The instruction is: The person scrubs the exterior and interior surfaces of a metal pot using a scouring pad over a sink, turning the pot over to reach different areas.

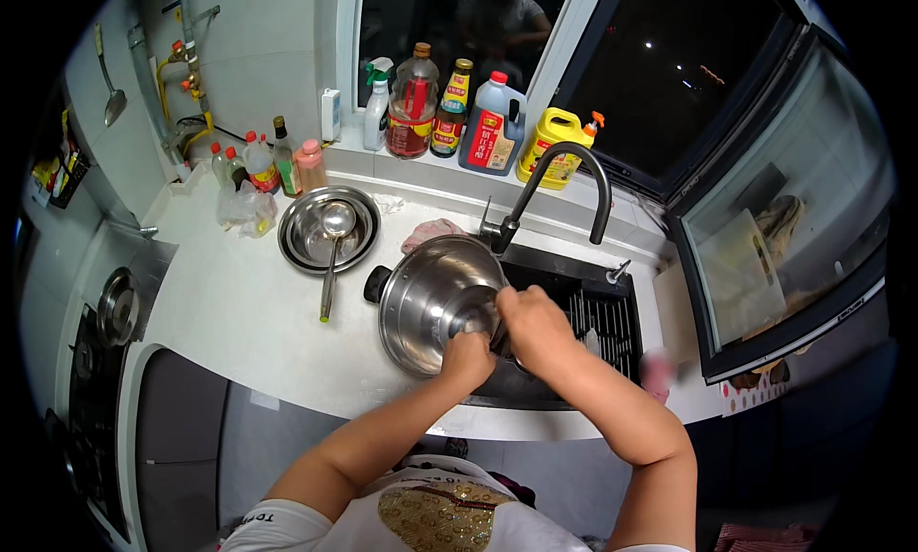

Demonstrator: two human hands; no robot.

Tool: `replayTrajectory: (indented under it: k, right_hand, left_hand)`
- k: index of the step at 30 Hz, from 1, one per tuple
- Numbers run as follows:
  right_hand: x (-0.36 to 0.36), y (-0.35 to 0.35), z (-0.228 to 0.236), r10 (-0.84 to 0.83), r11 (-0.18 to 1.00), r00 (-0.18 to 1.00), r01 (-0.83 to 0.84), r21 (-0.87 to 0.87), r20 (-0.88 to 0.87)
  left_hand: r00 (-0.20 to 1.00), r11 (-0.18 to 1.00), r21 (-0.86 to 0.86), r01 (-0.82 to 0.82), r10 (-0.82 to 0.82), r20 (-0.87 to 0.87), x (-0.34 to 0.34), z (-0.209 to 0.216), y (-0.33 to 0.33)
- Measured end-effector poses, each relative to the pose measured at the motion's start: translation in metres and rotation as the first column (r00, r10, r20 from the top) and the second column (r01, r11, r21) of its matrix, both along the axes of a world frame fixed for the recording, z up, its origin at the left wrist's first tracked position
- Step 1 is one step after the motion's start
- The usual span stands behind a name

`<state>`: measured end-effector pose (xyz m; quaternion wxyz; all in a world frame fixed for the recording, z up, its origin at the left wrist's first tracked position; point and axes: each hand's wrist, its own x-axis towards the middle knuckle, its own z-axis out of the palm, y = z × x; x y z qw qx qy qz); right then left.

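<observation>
Grip: left hand (469,361) and right hand (535,324) both curled at the steel pot (419,303); enclosed parts hidden.
Left: ladle (330,284) rests in nested steel bowls (304,234) on the white counter (239,308), its handle toward the person. Center: pot overlaps the left part of the black sink (547,261); its mouth faces up toward the camera. Its black side handle (376,283) points left and slightly away from the person; the long axis runs from this handle down to the right. Left hand meets the lower rim; right hand meets the right rim. Whether either clamps the rim cannot be told. Right: curved faucet (601,208) stands behind the sink.
</observation>
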<state>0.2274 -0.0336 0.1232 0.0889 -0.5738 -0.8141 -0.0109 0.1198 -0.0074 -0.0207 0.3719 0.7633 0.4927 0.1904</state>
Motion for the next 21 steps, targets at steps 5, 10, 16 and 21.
replayTrajectory:
  k: [5, 10, 16, 21]
  right_hand:
    - [-0.011, -0.022, -0.028, 0.217, 0.971, 0.97, -0.226, -0.079, -0.105]
    - [0.01, -0.003, -0.014, 0.016, 1.0, 0.992, -0.019, -0.022, -0.127]
    - [-0.001, -0.02, -0.017, -0.028, 0.991, 0.993, 0.042, 0.13, -0.111]
    - [0.047, 0.006, -0.046, -0.24, 0.867, 0.334, 0.496, -0.046, -0.912]
  left_hand:
    - [0.988, 0.994, 0.098, -0.048, 0.033, 0.15, -0.002, -0.01, -0.016]
    - [0.998, 0.996, 0.089, 0.028, -0.033, 0.056, -0.001, -0.002, -0.008]
    - [0.998, 0.997, 0.067, -0.023, 0.018, 0.063, -0.004, -0.005, 0.0]
    - [0.997, 0.983, 0.185, -0.02, 0.007, 0.074, -0.02, 0.006, 0.014]
